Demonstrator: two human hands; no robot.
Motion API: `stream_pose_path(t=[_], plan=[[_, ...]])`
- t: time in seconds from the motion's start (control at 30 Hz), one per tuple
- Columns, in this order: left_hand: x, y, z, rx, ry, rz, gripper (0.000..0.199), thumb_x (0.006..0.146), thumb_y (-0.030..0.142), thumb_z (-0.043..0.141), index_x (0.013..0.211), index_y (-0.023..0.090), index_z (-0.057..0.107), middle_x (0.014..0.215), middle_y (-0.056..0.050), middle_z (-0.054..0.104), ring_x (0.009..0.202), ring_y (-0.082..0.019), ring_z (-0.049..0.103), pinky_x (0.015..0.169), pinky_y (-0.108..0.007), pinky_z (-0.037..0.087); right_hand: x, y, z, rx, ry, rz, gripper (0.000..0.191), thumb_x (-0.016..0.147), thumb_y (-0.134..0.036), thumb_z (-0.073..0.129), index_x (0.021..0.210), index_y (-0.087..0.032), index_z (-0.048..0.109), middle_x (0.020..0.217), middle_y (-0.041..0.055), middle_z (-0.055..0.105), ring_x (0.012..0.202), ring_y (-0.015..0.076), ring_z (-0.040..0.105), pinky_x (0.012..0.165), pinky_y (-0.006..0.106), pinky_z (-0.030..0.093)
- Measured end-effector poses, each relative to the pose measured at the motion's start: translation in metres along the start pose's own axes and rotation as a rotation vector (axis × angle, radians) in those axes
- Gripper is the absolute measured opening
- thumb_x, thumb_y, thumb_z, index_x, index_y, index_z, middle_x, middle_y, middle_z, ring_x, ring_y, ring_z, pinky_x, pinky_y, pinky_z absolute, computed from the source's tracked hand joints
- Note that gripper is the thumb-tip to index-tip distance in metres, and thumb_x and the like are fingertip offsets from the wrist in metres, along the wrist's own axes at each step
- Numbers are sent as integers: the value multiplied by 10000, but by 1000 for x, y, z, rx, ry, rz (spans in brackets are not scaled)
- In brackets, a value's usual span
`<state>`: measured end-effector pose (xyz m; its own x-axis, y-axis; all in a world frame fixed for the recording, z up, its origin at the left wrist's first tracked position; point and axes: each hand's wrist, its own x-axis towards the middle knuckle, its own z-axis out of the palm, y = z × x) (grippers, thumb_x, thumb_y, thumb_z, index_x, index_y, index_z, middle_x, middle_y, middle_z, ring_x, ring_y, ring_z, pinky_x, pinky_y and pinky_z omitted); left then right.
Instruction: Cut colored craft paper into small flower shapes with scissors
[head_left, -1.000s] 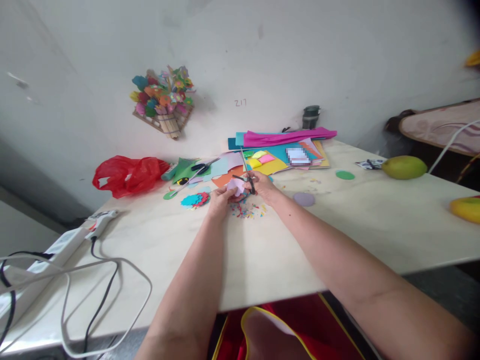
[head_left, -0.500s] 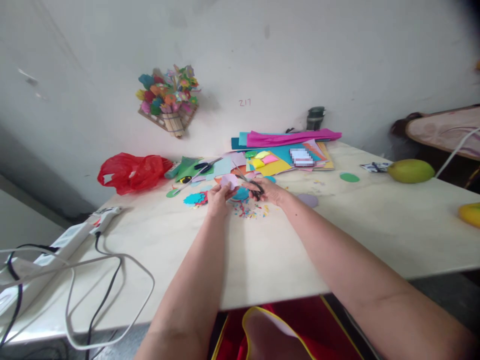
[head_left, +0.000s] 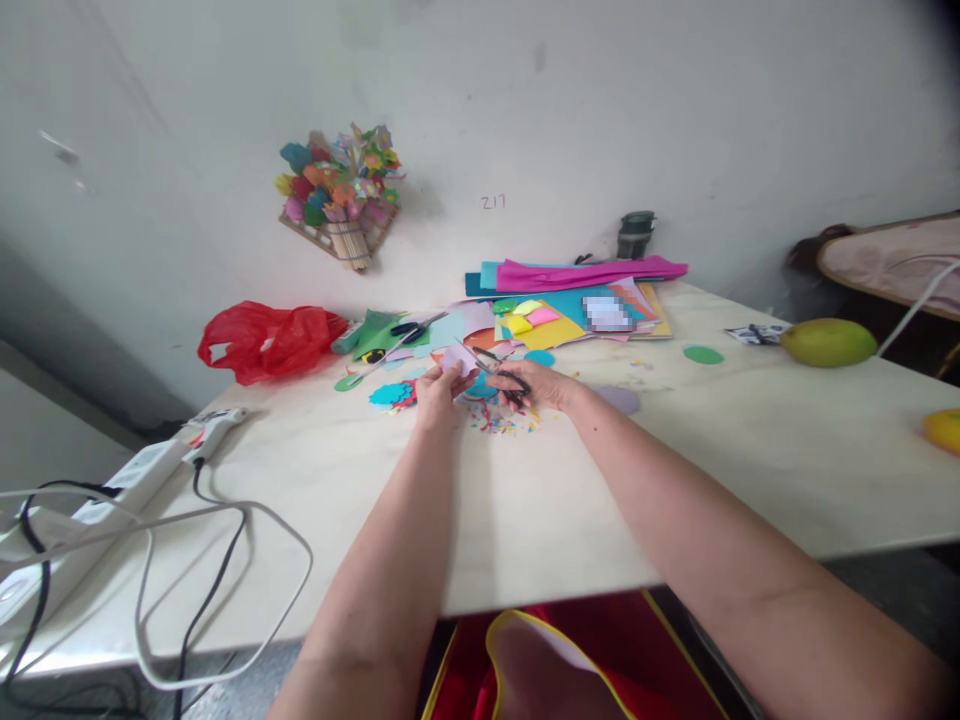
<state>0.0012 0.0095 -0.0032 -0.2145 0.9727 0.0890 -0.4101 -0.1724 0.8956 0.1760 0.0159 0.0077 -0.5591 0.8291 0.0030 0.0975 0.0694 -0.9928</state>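
Observation:
Pinched in my left hand [head_left: 439,392] is a small lilac paper piece [head_left: 458,360]. My right hand [head_left: 536,383] is closed round the dark handles of a pair of scissors [head_left: 514,386]. Their blades are spread apart and point left, at the right edge of the lilac paper. Below my hands lie tiny coloured paper scraps [head_left: 501,417] and a blue paper piece [head_left: 481,385], partly covered. Left of my left hand sits a blue scalloped paper cutout [head_left: 391,396] with red paper beside it.
A second pair of scissors [head_left: 409,328] lies on paper at the back, near a red plastic bag [head_left: 271,340]. Coloured sheets [head_left: 555,335] are piled against the wall. A power strip [head_left: 142,480] with looped cables is on the left; a green-yellow fruit [head_left: 829,343] on the right.
The scissor blades have shifted slightly and stand wider apart beside the lilac paper. The paper has tilted a little in my left hand. The whole view has moved slightly.

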Motion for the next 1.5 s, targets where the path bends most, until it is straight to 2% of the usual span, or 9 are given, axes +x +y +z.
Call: stream_pose_path(t=[0.27,0.87,1.07,1.5], plan=[[3,-3,-3,13,-27,10,273,585,259,806,759,115,653,705,-64,692,718,-202,706,726,-317,569,0,-1,3,5,10,-9,303,776,-394,712,732,-150,539,559,3,629,373,70,528,269,142,311],[6,-5,-5,7,-69,16,329,547,301,830,769,117,672,722,-64,702,731,-192,700,743,-312,567,3,4,3,-9,15,-11,318,775,-418,709,778,-153,533,577,-3,625,382,72,532,265,141,297],[4,-4,-3,13,-34,11,285,569,280,811,756,122,664,708,-57,696,714,-187,699,716,-303,570,2,4,3,-12,0,-18,304,778,-414,698,819,-157,541,582,-14,618,379,70,528,268,141,293],[1,-2,0,13,-13,-4,234,610,262,797,732,119,658,693,-72,693,706,-190,699,721,-308,574,0,-2,8,-23,27,2,286,787,-413,681,776,-165,539,559,-16,608,369,63,504,272,146,294]])
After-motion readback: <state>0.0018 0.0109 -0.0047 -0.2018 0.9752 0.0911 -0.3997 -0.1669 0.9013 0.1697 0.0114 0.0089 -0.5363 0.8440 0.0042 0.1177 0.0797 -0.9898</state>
